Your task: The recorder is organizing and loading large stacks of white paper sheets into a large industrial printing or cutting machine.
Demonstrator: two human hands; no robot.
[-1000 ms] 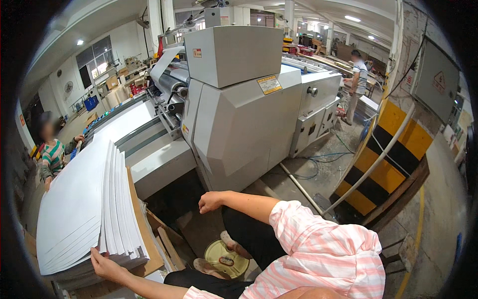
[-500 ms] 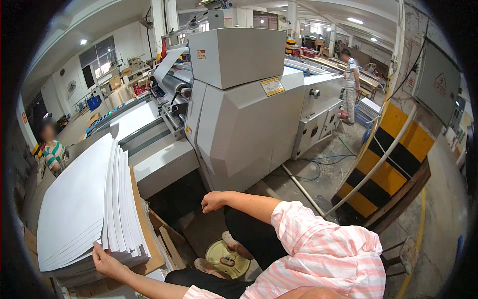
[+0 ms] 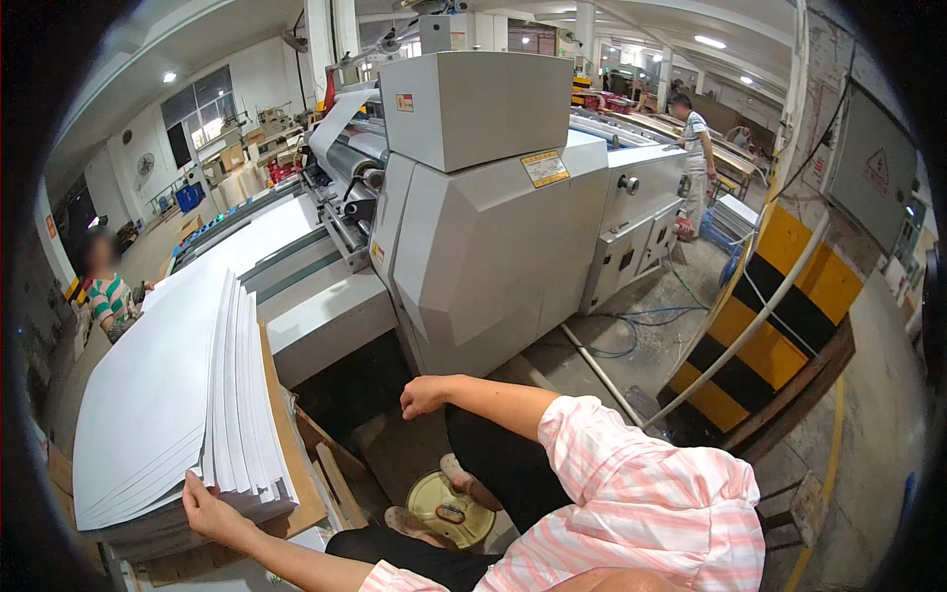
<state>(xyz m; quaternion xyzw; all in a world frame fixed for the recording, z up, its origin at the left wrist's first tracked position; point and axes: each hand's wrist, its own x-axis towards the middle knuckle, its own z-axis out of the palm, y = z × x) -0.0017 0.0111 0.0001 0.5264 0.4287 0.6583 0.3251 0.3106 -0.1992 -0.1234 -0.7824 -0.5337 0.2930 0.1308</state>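
Note:
A tall stack of large white paper sheets [image 3: 148,385] stands at my left, its near-right edges fanned out in steps. At the stack's near corner my left hand [image 3: 212,511] is closed, with thumb and fingertips pinching the edge of the paper. How many sheets it grips cannot be made out. My right hand [image 3: 424,397] hangs loosely curled above my knee, apart from the stack, with nothing visible in it. Beyond the stack, white sheets [image 3: 271,232] lie on the feed bed of a large grey machine [image 3: 483,237].
A brown board [image 3: 281,424] borders the stack's right side. Below me a round yellow lid [image 3: 449,508] lies between my feet. To the right stands a black-and-yellow striped barrier [image 3: 769,316] with a pipe [image 3: 735,326]. One person [image 3: 109,296] is at far left, another [image 3: 695,158] beyond the machine.
The person at far left has shifted, an arm now reaching toward the far side of the stack. My view has moved slightly. Both my hands keep nearly the same places.

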